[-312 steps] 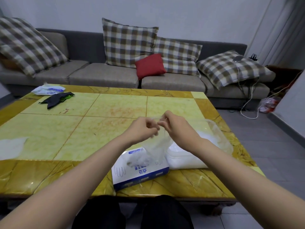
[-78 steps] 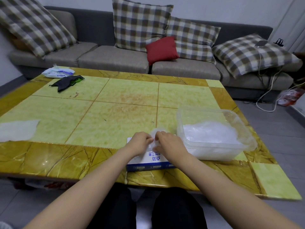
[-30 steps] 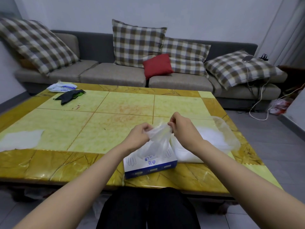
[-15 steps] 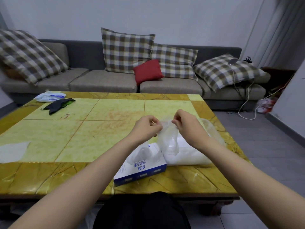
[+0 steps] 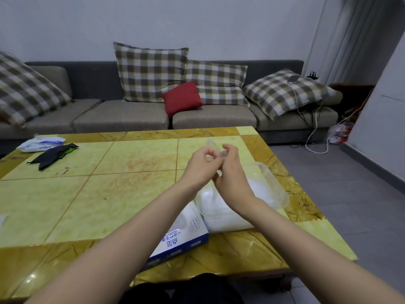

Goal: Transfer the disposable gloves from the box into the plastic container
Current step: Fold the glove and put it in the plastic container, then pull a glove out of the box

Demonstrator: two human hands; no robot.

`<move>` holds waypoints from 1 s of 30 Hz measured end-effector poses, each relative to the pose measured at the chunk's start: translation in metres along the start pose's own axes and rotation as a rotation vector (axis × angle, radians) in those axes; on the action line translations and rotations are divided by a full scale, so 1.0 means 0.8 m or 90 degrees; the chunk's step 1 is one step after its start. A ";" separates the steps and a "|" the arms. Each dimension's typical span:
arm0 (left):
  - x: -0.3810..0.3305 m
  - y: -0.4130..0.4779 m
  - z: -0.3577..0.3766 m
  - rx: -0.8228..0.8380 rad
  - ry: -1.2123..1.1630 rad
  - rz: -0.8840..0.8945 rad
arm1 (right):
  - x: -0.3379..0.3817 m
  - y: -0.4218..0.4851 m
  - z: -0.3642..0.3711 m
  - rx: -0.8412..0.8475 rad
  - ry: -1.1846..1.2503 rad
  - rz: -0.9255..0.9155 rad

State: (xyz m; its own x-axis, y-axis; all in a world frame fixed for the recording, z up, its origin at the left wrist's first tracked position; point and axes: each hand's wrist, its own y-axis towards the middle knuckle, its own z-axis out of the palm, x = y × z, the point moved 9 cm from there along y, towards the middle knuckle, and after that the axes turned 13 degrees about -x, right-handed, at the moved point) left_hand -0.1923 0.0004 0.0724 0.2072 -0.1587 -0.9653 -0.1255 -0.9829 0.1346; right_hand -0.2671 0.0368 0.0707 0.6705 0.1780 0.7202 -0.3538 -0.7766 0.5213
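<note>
Above, both hands point(image 5: 215, 170) pinch 1 clear glove point(image 5: 213, 148) over the glove-filled plastic container point(image 5: 271, 185) beside the box point(image 5: 184, 233).

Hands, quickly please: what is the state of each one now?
Left hand: closed, pinching the clear glove.
Right hand: closed, pinching the same glove.
</note>
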 end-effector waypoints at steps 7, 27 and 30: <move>-0.001 0.028 -0.018 -0.075 -0.004 0.014 | -0.048 0.029 -0.026 -0.026 -0.059 0.008; 0.006 0.033 0.049 0.127 0.373 0.214 | -0.073 0.065 -0.046 0.127 -0.267 -0.012; 0.008 0.044 0.040 0.095 0.338 0.185 | -0.067 0.062 -0.043 0.149 -0.378 -0.060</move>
State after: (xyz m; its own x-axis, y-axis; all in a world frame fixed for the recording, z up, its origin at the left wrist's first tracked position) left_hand -0.2261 -0.0321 0.0638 0.5931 -0.4804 -0.6461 -0.3751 -0.8749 0.3062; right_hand -0.3431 0.0097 0.0733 0.9622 -0.0610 0.2654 -0.1693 -0.8974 0.4074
